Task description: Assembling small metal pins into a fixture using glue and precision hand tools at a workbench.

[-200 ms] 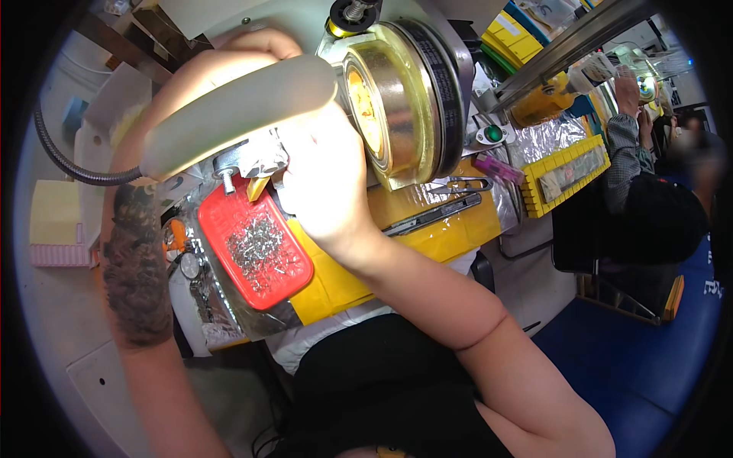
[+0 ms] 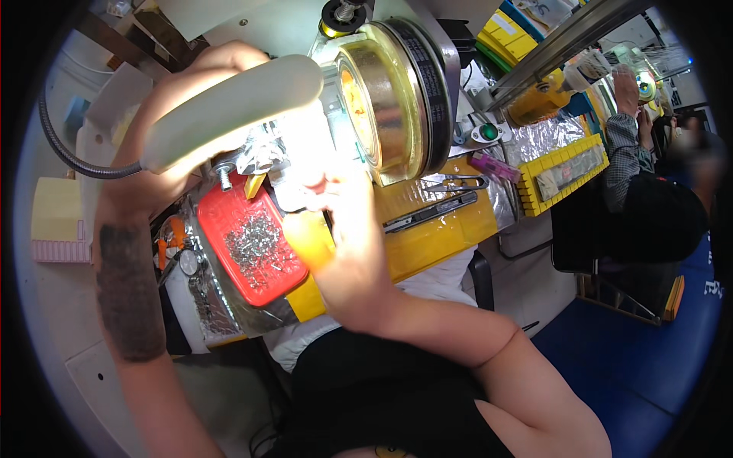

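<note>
My right hand (image 2: pixel 355 221) is under the white lamp head (image 2: pixel 237 111), beside a metal machine part (image 2: pixel 263 153) and in front of a large round drum (image 2: pixel 393 107). Strong light washes out its fingers; they look bent together in a pinch, and what they hold cannot be made out. The lamp covers most of my left hand (image 2: pixel 233 57), which reaches behind it toward the machine, so its fingers are hidden. Below the machine part, a red tray (image 2: pixel 279 294) holds a heap of small metal pieces (image 2: pixel 259 244).
Tweezers (image 2: pixel 458 183) and a black-and-grey cutter (image 2: pixel 435 212) lie on the yellow mat (image 2: pixel 420 248). Farther right are a purple object (image 2: pixel 495 166) and a yellow plastic frame (image 2: pixel 565 175). A flexible lamp neck (image 2: pixel 72 164) curves at the left. Another person's sleeve (image 2: pixel 624 156) shows at far right.
My right hand has drawn down and toward me, away from the machine part, uncovering more of the bright area beside the drum. My left hand has shifted slightly left behind the lamp.
</note>
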Tool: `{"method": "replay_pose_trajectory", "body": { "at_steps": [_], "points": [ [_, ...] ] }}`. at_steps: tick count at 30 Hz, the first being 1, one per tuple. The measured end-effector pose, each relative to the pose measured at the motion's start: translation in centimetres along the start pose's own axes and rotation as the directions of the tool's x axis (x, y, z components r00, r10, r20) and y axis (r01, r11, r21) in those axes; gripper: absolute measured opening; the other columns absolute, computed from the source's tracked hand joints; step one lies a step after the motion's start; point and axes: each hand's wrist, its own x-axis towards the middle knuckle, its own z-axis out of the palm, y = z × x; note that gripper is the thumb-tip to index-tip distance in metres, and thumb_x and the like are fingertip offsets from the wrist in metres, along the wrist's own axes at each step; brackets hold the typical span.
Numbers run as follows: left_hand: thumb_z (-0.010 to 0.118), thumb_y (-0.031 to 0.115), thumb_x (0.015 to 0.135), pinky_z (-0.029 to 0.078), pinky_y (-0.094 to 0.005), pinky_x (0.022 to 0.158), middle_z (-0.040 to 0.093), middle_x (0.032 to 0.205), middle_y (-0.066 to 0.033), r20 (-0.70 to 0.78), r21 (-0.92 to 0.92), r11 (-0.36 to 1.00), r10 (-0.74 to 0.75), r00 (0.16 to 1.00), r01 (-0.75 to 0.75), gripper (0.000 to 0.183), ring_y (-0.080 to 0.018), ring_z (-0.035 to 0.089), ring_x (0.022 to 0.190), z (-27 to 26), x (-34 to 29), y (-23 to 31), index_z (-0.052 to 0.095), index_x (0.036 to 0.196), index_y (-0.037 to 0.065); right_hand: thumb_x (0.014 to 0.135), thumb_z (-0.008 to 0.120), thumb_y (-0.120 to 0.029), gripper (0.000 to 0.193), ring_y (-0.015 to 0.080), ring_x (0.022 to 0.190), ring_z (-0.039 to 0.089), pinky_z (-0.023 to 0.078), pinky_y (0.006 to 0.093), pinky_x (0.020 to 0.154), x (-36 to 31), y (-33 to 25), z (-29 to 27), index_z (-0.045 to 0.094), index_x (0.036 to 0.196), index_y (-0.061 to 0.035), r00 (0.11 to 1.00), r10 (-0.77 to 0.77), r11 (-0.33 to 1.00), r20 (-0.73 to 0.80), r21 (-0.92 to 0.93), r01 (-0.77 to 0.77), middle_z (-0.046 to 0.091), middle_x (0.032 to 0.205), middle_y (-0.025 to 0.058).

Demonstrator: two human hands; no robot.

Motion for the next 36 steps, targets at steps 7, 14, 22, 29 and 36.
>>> {"method": "replay_pose_trajectory", "body": {
  "at_steps": [7,14,22,29,36],
  "points": [
    [0.073,0.01,0.081,0.044,-0.037,0.088,0.063,0.095,-0.0126,-0.396,0.41,0.902,0.039,0.918,0.138,0.011,-0.0306,0.057,0.098,7.7,-5.0,3.6,0.064,0.081,0.002,0.081,0.069,0.0,0.024,0.033,0.106,0.055,0.043,0.0404,0.094,-1.5,-1.6,-6.0,0.065,0.105,0.0007,0.914,-0.143,0.888,0.38,-0.359,0.288,0.056,0.111,0.0184],
    [0.076,0.008,0.081,0.048,-0.0386,0.082,0.065,0.092,-0.0087,-0.386,0.555,0.831,0.288,0.876,-0.029,0.011,-0.0286,0.061,0.091,11.2,-7.6,0.7,0.066,0.083,0.005,0.085,0.059,-0.011,0.024,0.0275,0.1,0.054,0.044,0.0389,0.087,1.2,-0.6,-7.5,0.068,0.107,-0.0097,0.733,-0.001,0.478,0.68,-0.644,0.597,0.056,0.097,0.0082],
    [0.07,-0.004,0.084,0.053,-0.0336,0.065,0.066,0.076,-0.0107,-0.456,0.418,0.905,0.279,0.845,-0.074,0.008,-0.0253,0.066,0.067,11.9,-8.7,-3.5,0.064,0.087,-0.002,0.082,0.064,-0.007,0.018,0.0317,0.094,0.062,0.053,0.0403,0.081,2.7,1.3,-7.6,0.063,0.099,-0.0028,0.709,-0.249,0.564,0.66,-0.496,0.66,0.063,0.102,0.0141],
    [0.069,-0.003,0.085,0.049,-0.034,0.06,0.063,0.075,-0.0126,-0.513,0.285,0.958,0.134,0.848,0.022,0.006,-0.0273,0.063,0.064,12.3,-8.7,-3.7,0.063,0.086,-0.001,0.082,0.068,0.004,0.028,0.0362,0.092,0.069,0.056,0.0387,0.079,2.3,2.5,-5.4,0.067,0.11,0.0036,0.829,-0.365,0.588,0.424,-0.585,0.559,0.069,0.105,0.0208],
    [0.062,-0.004,0.086,0.046,-0.0316,0.057,0.061,0.073,-0.0119,-0.508,0.302,0.953,0.19,0.84,-0.032,0.004,-0.0237,0.06,0.061,12.2,-8.5,-3.9,0.062,0.083,-0.002,0.076,0.064,-0.001,0.03,0.0327,0.088,0.067,0.057,0.0407,0.076,3.4,2.6,-3.5,0.067,0.106,-0.0001,0.808,-0.427,0.581,0.405,-0.562,0.589,0.067,0.102,0.0171]
  ]
}}
